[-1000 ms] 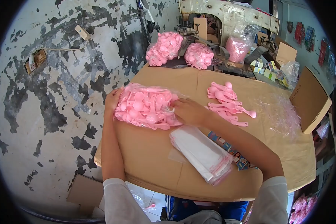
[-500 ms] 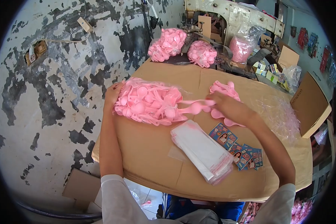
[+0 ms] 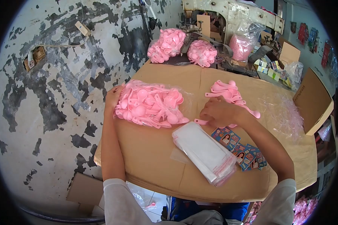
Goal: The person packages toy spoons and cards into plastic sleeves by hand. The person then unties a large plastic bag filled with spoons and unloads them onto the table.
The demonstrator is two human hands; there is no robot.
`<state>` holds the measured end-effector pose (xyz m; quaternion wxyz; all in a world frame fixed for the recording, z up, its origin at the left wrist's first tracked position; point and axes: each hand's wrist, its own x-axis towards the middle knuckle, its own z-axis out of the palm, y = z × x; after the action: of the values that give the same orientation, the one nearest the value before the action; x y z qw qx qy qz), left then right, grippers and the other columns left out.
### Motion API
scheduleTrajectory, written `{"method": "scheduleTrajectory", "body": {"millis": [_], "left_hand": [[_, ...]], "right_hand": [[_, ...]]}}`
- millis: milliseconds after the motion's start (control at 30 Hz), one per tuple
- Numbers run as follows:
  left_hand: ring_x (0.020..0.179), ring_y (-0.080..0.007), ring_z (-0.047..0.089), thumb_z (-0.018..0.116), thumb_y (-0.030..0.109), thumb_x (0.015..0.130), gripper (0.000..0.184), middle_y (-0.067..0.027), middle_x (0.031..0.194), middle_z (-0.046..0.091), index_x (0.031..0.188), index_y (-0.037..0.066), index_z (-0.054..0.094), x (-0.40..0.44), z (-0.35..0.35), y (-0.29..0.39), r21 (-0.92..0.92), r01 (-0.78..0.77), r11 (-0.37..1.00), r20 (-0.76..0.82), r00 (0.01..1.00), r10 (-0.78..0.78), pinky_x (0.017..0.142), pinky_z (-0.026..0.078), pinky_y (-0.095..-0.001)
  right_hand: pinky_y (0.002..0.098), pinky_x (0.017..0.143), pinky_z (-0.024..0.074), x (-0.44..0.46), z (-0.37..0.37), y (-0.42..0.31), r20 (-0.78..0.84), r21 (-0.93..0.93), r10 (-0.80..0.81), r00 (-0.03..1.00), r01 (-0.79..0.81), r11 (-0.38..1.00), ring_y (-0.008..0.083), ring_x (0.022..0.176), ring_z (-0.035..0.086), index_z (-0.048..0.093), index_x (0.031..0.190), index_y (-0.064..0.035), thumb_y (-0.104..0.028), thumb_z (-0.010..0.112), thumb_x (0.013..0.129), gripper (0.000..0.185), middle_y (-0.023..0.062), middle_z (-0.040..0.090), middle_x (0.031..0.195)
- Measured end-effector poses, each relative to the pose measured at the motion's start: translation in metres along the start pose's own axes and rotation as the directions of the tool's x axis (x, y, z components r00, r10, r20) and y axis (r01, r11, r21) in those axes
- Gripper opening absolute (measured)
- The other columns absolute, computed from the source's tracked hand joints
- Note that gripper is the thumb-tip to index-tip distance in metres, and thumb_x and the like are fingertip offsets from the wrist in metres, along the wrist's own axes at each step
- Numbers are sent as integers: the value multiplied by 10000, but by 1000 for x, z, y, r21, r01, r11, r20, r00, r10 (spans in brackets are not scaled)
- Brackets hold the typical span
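Observation:
A clear plastic bag of pink plastic spoons (image 3: 148,103) lies on the left of the table, its open end facing right. My left hand (image 3: 113,96) grips the bag's far left edge, fingers partly hidden behind it. To the right is a loose pile of pink spoons (image 3: 225,89). My right hand (image 3: 219,112) is low over the near part of this pile, fingers curled downward and closed. Beneath it, a pink spoon (image 3: 201,122) sticks out to the left; its grip on that spoon is partly hidden by the hand.
A stack of clear plastic sleeves (image 3: 204,152) lies near the front, beside several printed cards (image 3: 244,153). Crumpled plastic film (image 3: 283,116) and a cardboard box (image 3: 313,101) are at the right. Filled spoon bags (image 3: 202,53) stand at the back by a machine (image 3: 236,15).
My right hand has moved slightly left and down, from beside a blurred spoon near the bag to the near part of the pile. My left hand stays on the bag.

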<state>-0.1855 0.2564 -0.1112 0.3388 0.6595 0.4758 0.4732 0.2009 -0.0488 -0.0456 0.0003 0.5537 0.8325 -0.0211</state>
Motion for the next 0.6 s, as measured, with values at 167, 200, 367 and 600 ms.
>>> {"method": "scheduleTrajectory", "body": {"millis": [167, 200, 367, 600], "left_hand": [[769, -101, 590, 716, 498, 850, 521, -35, 869, 702, 1083, 32, 731, -4, 1, 3, 31, 18, 999, -22, 1000, -17, 737, 473, -244], [766, -102, 591, 716, 500, 850, 521, -34, 865, 702, 1081, 33, 732, -2, 0, 1, 40, 20, 999, -30, 999, -19, 732, 473, -245], [750, -105, 588, 713, 503, 849, 520, -29, 847, 701, 1077, 36, 734, 3, 1, -7, 27, -4, 1000, -8, 1000, 4, 718, 470, -248], [751, -103, 590, 709, 508, 851, 532, -36, 852, 703, 1081, 29, 731, -2, 0, 1, 17, -7, 1000, -9, 1000, 7, 715, 472, -252]], "right_hand": [[491, 977, 392, 8, 4, -7, 72, 8, 137, 988, -138, 990, 355, 1027, 619, 603, 1034, -18, -342, 530, 959, 340, 163, 662, 1025], [474, 935, 421, 12, -1, -12, 38, 154, 179, 983, -183, 971, 353, 969, 622, 611, 1020, -15, -325, 543, 948, 324, 177, 657, 988], [458, 820, 488, 35, -10, -36, -65, 465, 63, 996, -26, 885, 387, 915, 633, 577, 994, 12, -392, 546, 932, 410, 226, 651, 973], [454, 828, 494, 50, -6, -35, 185, 325, -23, 982, -39, 945, 382, 941, 640, 629, 1012, 13, -391, 550, 903, 426, 224, 669, 996]]}}
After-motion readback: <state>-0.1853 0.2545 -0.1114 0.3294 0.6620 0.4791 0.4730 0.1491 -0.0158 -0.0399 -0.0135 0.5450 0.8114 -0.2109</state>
